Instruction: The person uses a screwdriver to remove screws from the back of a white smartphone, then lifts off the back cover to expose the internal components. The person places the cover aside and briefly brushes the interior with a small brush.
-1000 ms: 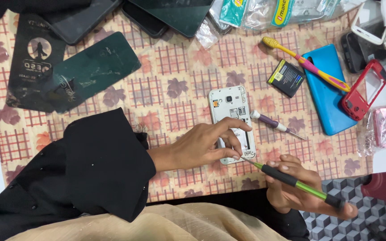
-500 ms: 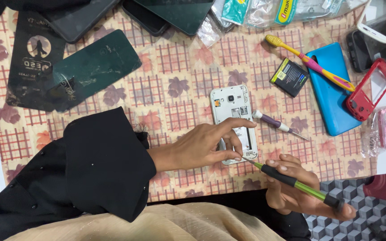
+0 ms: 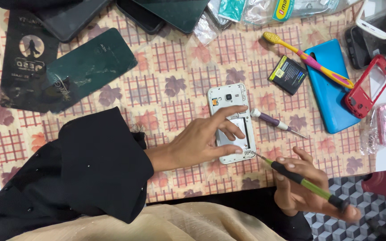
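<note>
Head view: a person in black sleeves works on a white phone lying back-up, its cover off, on a bench spread with a leaf-patterned checked cloth. The left hand presses down on the phone's lower half, fingers spread and thumb at its bottom edge, pinning rather than gripping it. The right hand is closed around a green-and-black screwdriver, its tip set at the phone's lower right corner. A second, purple-handled screwdriver lies just beside the phone; further right sit a loose battery, a blue phone cover with a yellow-and-pink toothbrush across it, and a red phone frame. Dark glass panels lie at the left. The driver meets the corner at a shallow slant, so the tip could slip out and scratch the board or jab the thumb nearby; a freed screw could easily vanish into the busy cloth
</note>
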